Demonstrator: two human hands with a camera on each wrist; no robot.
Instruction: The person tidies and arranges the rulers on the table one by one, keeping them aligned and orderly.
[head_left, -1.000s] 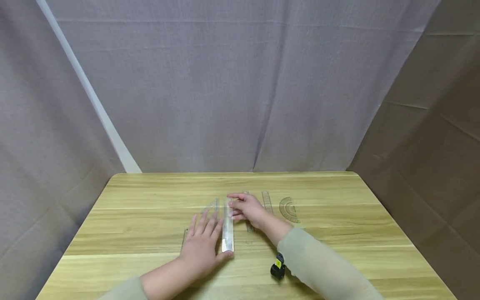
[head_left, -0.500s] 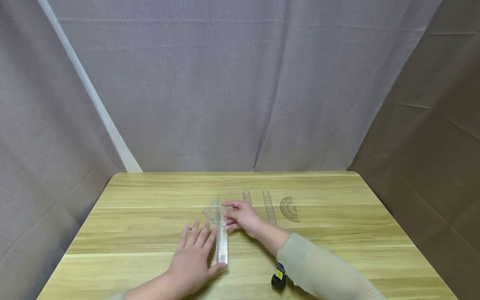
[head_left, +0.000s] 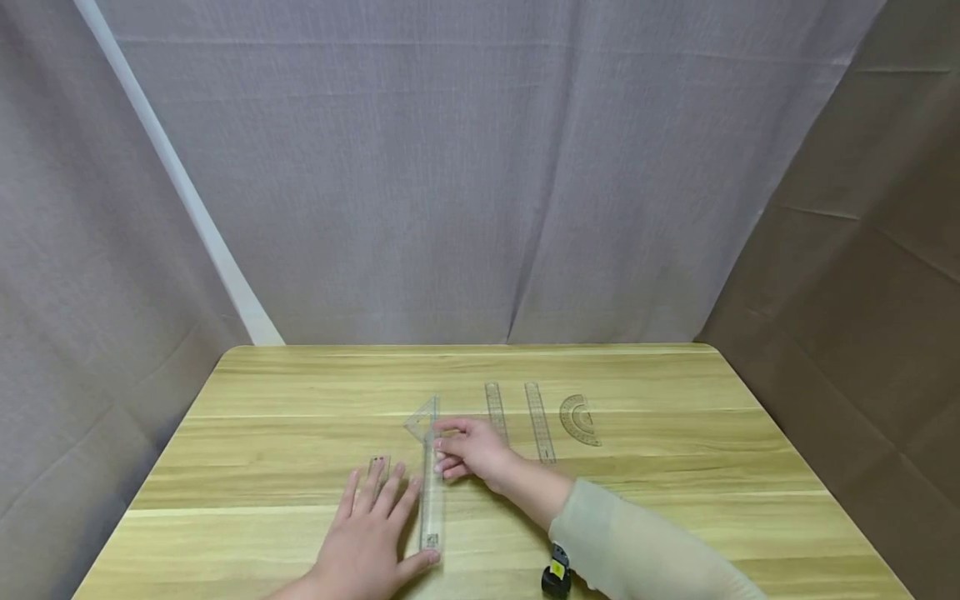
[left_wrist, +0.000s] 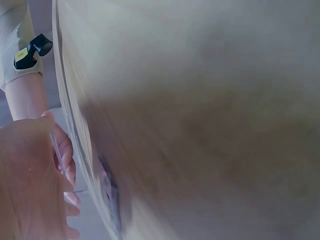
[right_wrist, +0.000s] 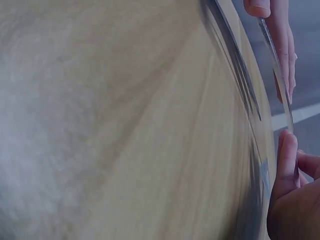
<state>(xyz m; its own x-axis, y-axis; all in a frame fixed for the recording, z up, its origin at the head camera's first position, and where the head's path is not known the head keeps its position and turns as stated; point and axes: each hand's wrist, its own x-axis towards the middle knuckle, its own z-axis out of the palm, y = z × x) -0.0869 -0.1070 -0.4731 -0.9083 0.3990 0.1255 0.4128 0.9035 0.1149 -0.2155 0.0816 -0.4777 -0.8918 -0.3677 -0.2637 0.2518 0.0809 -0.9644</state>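
My right hand (head_left: 474, 454) pinches the right edge of a clear ruler (head_left: 431, 504), held lengthwise toward me. My left hand (head_left: 367, 533) lies to its left with fingers straight and spread, and its thumb touches the ruler's near end. In the right wrist view the ruler (right_wrist: 276, 60) appears edge-on, raised off the tabletop between both hands. Beyond its far end, partly overlapped, is a clear set square (head_left: 420, 423). Part of another clear, flat piece (head_left: 380, 463) shows beneath my left fingers; the hand hides the rest.
Two more clear rulers, one (head_left: 493, 404) partly behind my right hand and one (head_left: 539, 423) farther right, lie on the wooden table (head_left: 675, 467). A clear protractor (head_left: 578, 419) lies beyond them. A black device with a yellow label (head_left: 556, 572) sits at my right sleeve. Grey curtains (head_left: 450, 167) surround the table.
Both hands have moved left and toward me with the ruler. The ruler behind my right hand and the set square are now more exposed.
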